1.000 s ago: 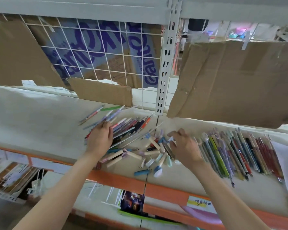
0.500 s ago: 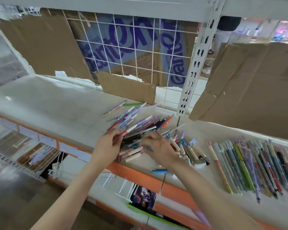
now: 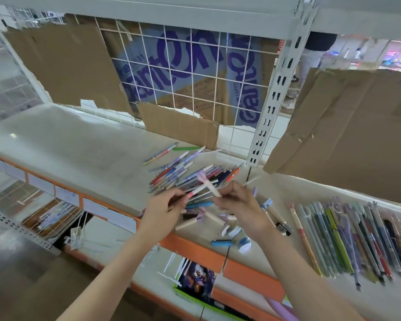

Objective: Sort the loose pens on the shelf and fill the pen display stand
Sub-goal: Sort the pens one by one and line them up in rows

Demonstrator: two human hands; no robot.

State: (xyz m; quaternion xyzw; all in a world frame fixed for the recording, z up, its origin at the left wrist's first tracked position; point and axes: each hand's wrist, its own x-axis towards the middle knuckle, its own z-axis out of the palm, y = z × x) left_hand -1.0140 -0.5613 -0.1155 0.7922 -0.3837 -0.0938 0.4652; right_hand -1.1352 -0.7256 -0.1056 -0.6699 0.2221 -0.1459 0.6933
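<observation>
A loose heap of mixed pens [image 3: 185,172] lies on the white shelf [image 3: 67,144]. Above the heap's near edge, my left hand [image 3: 166,208] pinches a white pen with a pink grip [image 3: 198,190]. My right hand [image 3: 237,205] pinches a cream pen with a lilac top [image 3: 207,183], which crosses the other. Short cream pens and loose caps [image 3: 208,218] are scattered under my hands. A sorted row of pens [image 3: 357,239] lies side by side at the right. No display stand is in view.
Torn cardboard [image 3: 181,126] leans on the wire grid back panel [image 3: 195,72]. A white slotted upright [image 3: 271,100] stands behind the heap. The shelf's orange front edge [image 3: 195,247] runs below my hands. A lower shelf holds packaged goods [image 3: 195,279].
Both hands have lifted off the heap, each now holding a pen, with the pens crossed between them. The view has shifted left.
</observation>
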